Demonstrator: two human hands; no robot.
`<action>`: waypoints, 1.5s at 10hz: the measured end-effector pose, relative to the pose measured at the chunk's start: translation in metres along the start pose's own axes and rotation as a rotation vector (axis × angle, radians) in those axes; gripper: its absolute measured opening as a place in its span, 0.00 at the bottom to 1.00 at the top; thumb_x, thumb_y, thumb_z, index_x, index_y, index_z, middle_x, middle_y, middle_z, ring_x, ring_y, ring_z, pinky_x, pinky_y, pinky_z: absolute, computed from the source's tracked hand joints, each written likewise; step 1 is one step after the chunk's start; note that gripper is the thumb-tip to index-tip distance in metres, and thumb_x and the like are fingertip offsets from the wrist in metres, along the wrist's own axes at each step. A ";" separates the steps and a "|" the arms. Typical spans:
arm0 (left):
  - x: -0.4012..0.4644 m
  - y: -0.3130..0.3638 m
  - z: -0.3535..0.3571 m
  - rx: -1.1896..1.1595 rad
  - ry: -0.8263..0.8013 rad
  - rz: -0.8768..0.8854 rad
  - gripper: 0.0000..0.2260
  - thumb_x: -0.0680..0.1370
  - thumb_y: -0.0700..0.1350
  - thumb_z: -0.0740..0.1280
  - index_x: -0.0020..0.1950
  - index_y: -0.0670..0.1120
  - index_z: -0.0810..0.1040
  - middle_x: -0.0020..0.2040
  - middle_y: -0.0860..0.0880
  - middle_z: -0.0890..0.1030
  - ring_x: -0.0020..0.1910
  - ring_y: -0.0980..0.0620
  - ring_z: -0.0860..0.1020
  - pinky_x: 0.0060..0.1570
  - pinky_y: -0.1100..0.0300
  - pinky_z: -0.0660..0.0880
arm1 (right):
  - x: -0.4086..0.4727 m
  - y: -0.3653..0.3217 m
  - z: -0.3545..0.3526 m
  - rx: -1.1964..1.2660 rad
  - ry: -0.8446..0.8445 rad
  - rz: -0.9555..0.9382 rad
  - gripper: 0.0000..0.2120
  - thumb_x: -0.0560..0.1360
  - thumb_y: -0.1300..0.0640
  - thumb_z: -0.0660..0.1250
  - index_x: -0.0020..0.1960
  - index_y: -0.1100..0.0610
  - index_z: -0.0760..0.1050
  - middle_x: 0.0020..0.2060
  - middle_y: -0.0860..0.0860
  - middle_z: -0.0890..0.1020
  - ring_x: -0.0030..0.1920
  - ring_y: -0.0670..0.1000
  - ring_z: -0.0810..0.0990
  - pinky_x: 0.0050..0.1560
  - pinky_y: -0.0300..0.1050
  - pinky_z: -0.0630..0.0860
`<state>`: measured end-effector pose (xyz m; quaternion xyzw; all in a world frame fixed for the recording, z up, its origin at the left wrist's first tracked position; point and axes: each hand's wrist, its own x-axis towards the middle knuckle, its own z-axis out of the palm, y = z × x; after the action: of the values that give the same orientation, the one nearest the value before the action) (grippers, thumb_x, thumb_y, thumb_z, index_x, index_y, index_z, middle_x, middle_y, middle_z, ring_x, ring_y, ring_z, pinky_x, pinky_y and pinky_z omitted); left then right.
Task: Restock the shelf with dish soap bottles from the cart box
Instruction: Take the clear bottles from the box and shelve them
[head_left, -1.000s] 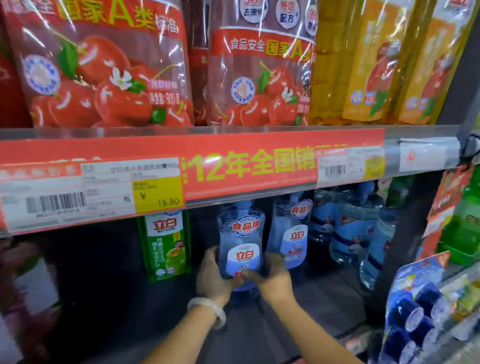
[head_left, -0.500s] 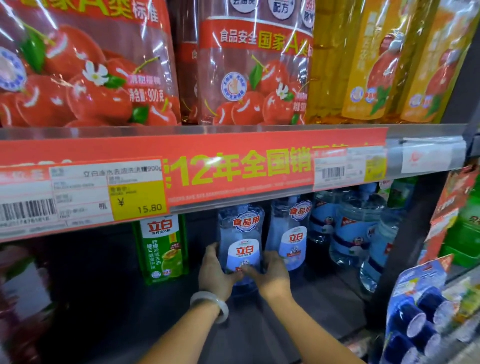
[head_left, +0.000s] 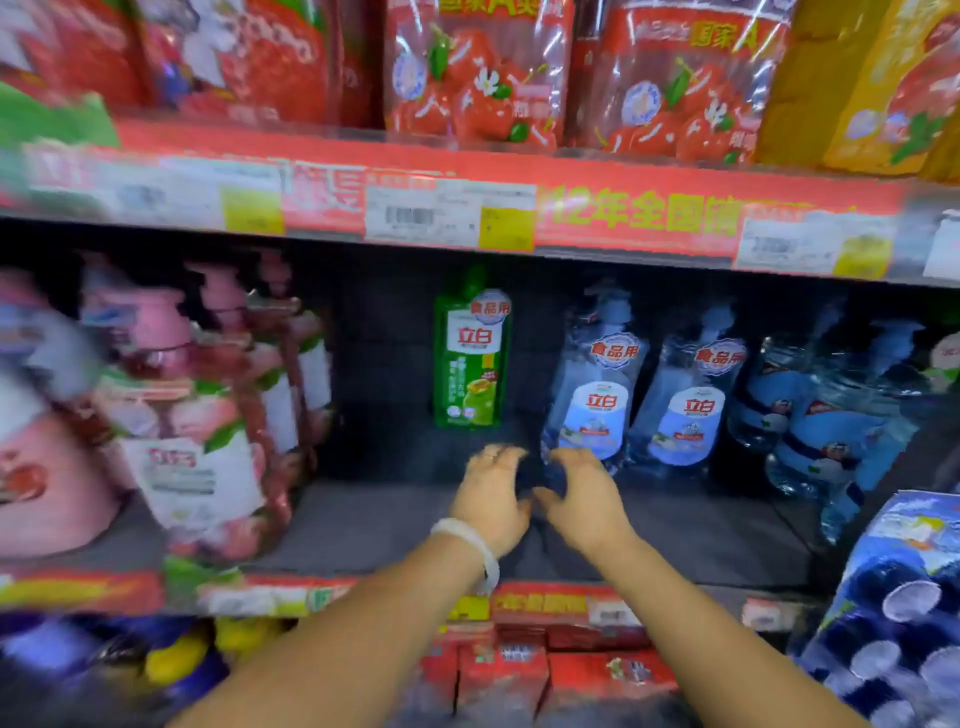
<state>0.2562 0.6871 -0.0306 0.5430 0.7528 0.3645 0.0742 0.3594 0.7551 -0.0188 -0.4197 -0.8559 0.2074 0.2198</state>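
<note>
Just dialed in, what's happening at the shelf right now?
A person is restocking dish soap on the middle shelf. Both hands sit low in front of the clear blue bottle: the left hand and right hand have loosely curled fingers and hold nothing. That bottle stands upright beside a matching one, with a green bottle to its left. The view is motion-blurred.

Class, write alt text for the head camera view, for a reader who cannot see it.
Two bare hands, left hand and right hand, reach empty onto a dark shop shelf just before a clear blue dish soap bottle. A green bottle stands to its left, and blurred pink bottles farther left.
</note>
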 end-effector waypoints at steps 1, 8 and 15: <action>-0.047 -0.013 -0.033 0.103 0.013 0.002 0.23 0.68 0.41 0.64 0.61 0.36 0.75 0.59 0.37 0.76 0.61 0.40 0.73 0.63 0.58 0.65 | -0.027 -0.034 0.024 -0.017 -0.077 -0.175 0.22 0.69 0.64 0.68 0.62 0.61 0.73 0.59 0.59 0.75 0.61 0.60 0.73 0.61 0.51 0.71; -0.421 -0.170 -0.167 0.488 -0.212 -0.951 0.22 0.76 0.48 0.64 0.68 0.42 0.66 0.66 0.42 0.67 0.66 0.42 0.68 0.63 0.51 0.68 | -0.273 -0.234 0.209 -0.100 -0.786 -0.679 0.22 0.73 0.52 0.68 0.64 0.59 0.69 0.63 0.56 0.71 0.65 0.56 0.70 0.63 0.45 0.66; -0.480 -0.384 -0.237 0.086 -0.674 -1.131 0.25 0.74 0.48 0.70 0.67 0.39 0.69 0.64 0.41 0.75 0.63 0.47 0.75 0.59 0.61 0.71 | -0.355 -0.311 0.422 -0.030 -0.959 0.318 0.31 0.73 0.54 0.69 0.71 0.61 0.59 0.67 0.59 0.69 0.66 0.56 0.71 0.63 0.42 0.69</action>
<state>0.0345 0.1021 -0.2370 0.1507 0.8716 0.0489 0.4640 0.1278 0.2205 -0.2675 -0.4055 -0.7889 0.3955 -0.2383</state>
